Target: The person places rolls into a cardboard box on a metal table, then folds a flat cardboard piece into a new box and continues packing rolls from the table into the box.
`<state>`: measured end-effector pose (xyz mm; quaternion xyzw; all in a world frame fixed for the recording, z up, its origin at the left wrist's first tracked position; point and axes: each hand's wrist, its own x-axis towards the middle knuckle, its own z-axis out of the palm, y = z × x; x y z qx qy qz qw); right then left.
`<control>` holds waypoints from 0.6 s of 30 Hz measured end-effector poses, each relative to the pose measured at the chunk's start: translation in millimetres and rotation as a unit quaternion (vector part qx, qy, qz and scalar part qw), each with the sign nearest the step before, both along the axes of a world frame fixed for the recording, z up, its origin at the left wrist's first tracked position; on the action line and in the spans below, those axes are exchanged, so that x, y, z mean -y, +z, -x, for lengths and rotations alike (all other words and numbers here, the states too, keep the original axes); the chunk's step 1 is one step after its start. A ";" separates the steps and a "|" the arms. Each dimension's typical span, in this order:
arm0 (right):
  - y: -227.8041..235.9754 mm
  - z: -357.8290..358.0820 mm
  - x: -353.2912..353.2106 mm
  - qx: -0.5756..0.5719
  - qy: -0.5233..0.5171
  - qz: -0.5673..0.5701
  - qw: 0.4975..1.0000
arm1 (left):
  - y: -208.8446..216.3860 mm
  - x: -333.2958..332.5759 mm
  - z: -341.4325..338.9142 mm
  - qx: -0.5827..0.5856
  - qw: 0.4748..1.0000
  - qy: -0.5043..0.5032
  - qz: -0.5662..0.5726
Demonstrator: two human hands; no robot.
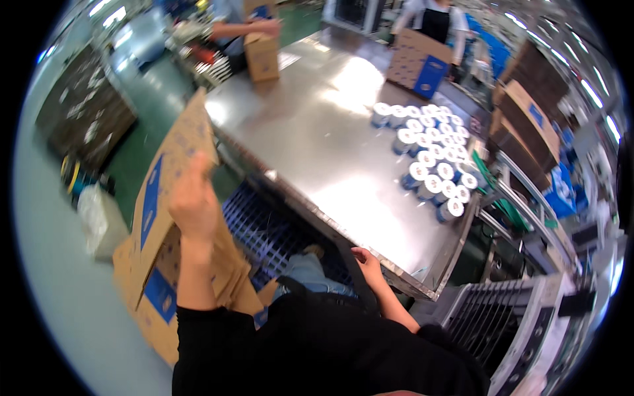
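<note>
My left hand (pixel 193 204) is raised at the left, closed on the upper part of a flattened cardboard box (pixel 150 191). That brown sheet has blue printed panels and stands tilted against more flat boxes (pixel 228 267); motion smears the hand's outline. At the near edge of a metal table (pixel 290 132), my right hand (pixel 368 264) hangs beside a black strap (pixel 353 270). Its fingers are loosely bent and apart, with nothing visible in them. On the table's right side stand several white-topped, blue-sided cylinders (pixel 432 148), grouped together.
An upright carton (pixel 263 56) is at the table's far left, near another person's arm (pixel 244 28). A larger carton (pixel 417 63) stands at the far edge before a second person (pixel 436 23). Blue slatted pallet (pixel 257 224) lies below; metal-framed equipment (pixel 522 317) is at right.
</note>
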<state>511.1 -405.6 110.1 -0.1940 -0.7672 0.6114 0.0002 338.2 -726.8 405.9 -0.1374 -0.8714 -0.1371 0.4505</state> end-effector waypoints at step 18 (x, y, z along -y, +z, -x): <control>112.9 -29.9 -59.0 -0.168 -0.371 -0.053 0.912 | -75.7 -231.4 69.8 0.173 0.798 -0.567 0.111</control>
